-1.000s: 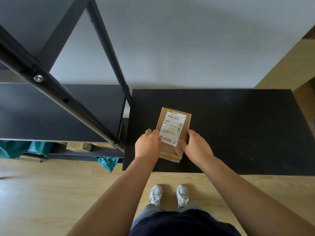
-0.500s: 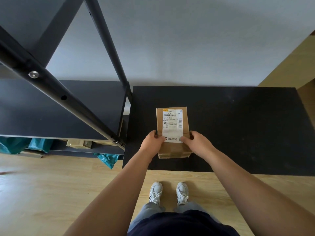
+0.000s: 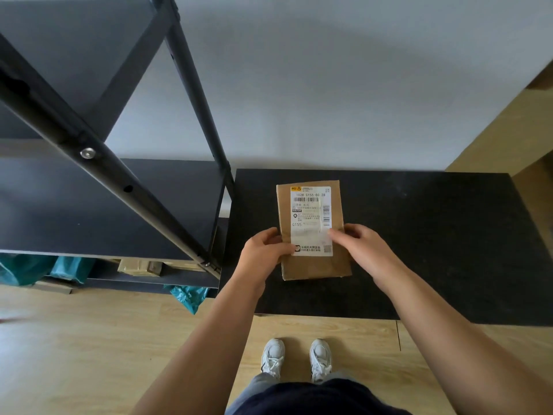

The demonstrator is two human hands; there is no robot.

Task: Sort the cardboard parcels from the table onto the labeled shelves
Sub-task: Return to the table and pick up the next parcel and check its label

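A brown cardboard parcel (image 3: 338, 211) with a white shipping label faces up over the black table (image 3: 434, 235). My left hand (image 3: 263, 250) grips its lower left edge, thumb on the label. My right hand (image 3: 363, 244) holds the lower right edge, with the fingers resting on the label. The parcel's long side points away from me. A black metal shelf unit (image 3: 98, 205) stands just left of the table; its middle shelf is bare where I can see it.
On the lowest shelf lie a taped cardboard parcel (image 3: 139, 266) and teal plastic bags (image 3: 70, 269). One teal bag (image 3: 188, 296) sticks out near the table's corner. A slanted shelf post (image 3: 119, 181) crosses the left. Wooden floor lies below, a grey wall behind.
The parcel has turned from a tilt to square with me and come up closer, label facing me. Both hands have slid to its lower edges, and my view has shifted slightly.
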